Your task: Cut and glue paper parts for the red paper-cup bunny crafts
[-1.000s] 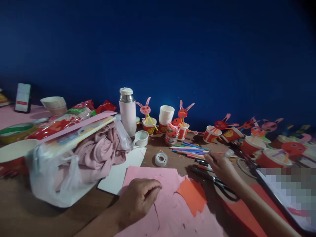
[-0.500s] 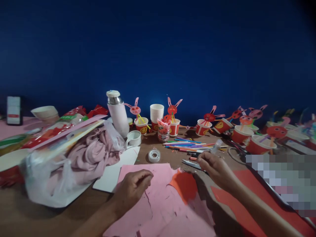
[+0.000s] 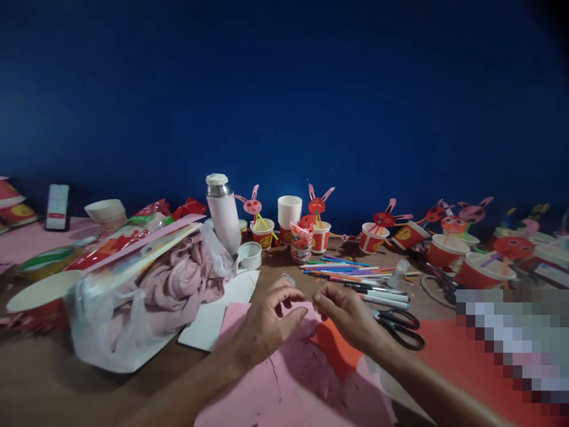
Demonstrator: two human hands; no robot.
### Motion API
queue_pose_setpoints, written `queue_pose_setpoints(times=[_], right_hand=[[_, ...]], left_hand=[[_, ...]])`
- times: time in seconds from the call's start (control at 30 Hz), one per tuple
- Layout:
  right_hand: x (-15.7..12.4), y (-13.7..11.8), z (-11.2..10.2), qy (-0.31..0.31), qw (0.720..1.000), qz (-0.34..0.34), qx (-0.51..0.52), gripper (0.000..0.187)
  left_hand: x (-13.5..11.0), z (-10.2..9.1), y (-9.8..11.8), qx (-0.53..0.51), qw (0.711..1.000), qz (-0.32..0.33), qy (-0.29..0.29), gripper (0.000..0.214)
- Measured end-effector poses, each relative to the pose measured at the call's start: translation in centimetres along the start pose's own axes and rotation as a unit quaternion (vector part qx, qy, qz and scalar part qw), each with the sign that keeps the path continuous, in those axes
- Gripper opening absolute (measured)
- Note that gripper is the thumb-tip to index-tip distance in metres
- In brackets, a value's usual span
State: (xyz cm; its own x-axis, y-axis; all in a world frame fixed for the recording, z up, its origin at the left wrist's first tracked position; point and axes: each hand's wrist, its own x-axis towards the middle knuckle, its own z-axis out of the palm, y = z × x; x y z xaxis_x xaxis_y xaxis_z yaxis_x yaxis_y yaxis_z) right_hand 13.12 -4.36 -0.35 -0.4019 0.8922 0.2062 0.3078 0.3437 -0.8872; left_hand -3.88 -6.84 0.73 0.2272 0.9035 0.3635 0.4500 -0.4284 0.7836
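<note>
Both hands are over the far part of the pink sheet point(image 3: 242, 397), fingertips facing each other and close together. The left hand point(image 3: 267, 323) is loosely curled, its thumb slightly apart from the fingers; the right hand point(image 3: 351, 311) is narrow, thumb brought toward the forefinger. Whether either holds something small cannot be told. The orange paper piece point(image 3: 341, 354) lies on the right side of the pink sheet, just below the right hand in view, making that hand the nearer one. Its visible part slants toward the sheet's near right, but the hand covers some of it, so its full long axis is uncertain. Beyond the sheet, a red paper cup point(image 3: 320, 240) has a yellow emblem with no legible lettering. The phone point(image 3: 58, 207), far left beyond the sheet, shows a red button, its label unreadable.
</note>
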Motion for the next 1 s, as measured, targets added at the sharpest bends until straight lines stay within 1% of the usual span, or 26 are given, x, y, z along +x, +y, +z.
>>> queue_pose_setpoints(times=[0.17,0.23,0.3,0.4,0.47,0.57,0.67,0.73,0.77,0.83,0.87,0.93,1.0], right_hand=[[-0.6,-0.5,-0.1,0.003,1.0,0.024,0.019,0.029],[-0.7,-0.5,-0.2,0.011,0.999,0.025,0.028,0.028],[-0.8,-0.2,-0.3,0.016,0.999,0.025,0.043,0.028],[-0.9,0.5,-0.6,0.01,0.997,0.035,0.068,0.033],[-1.1,1.0,-0.9,0.011,0.997,0.037,0.069,0.037],[-1.6,1.4,-1.5,0.033,0.998,0.03,0.045,0.041],[-2.2,1.8,-2.0,0.046,0.999,0.021,0.011,0.041],[-2.5,2.2,-2.3,0.053,0.998,0.015,-0.017,0.04],[-2.6,2.4,-2.4,0.054,0.998,0.012,-0.032,0.039],[-2.8,2.9,-2.6,0.049,0.997,0.008,-0.06,0.036],[-2.9,3.1,-2.6,0.042,0.997,0.006,-0.071,0.035],[-3.1,3.4,-2.7,0.029,0.996,0.001,-0.085,0.034],[-3.1,3.5,-2.7,0.023,0.995,-0.011,-0.096,0.033]], left_hand=[[0.5,1.4,-0.4,-0.01,1.0,-0.006,-0.012,0.011],[0.7,1.9,-0.6,-0.014,1.0,0.008,-0.008,0.01],[0.8,2.2,-0.6,-0.014,0.999,0.029,-0.005,0.014],[1.0,2.3,-0.3,-0.007,0.999,0.05,-0.016,0.018],[1.7,1.8,0.2,0.003,0.998,0.057,-0.02,0.018],[4.2,0.1,1.1,0.036,0.997,0.07,-0.016,0.019],[8.2,-2.2,1.4,0.119,0.988,0.098,0.014,0.023],[11.2,-3.3,1.3,0.216,0.969,0.114,0.023,0.025],[12.5,-3.7,1.1,0.27,0.954,0.126,0.022,0.026],[14.8,-4.0,0.5,0.354,0.925,0.14,-0.011,0.029],[15.7,-3.9,0.2,0.369,0.918,0.143,-0.022,0.029],[17.1,-3.7,-0.4,0.379,0.914,0.143,-0.037,0.028],[18.0,-3.4,-0.8,0.376,0.915,0.139,-0.04,0.024]])
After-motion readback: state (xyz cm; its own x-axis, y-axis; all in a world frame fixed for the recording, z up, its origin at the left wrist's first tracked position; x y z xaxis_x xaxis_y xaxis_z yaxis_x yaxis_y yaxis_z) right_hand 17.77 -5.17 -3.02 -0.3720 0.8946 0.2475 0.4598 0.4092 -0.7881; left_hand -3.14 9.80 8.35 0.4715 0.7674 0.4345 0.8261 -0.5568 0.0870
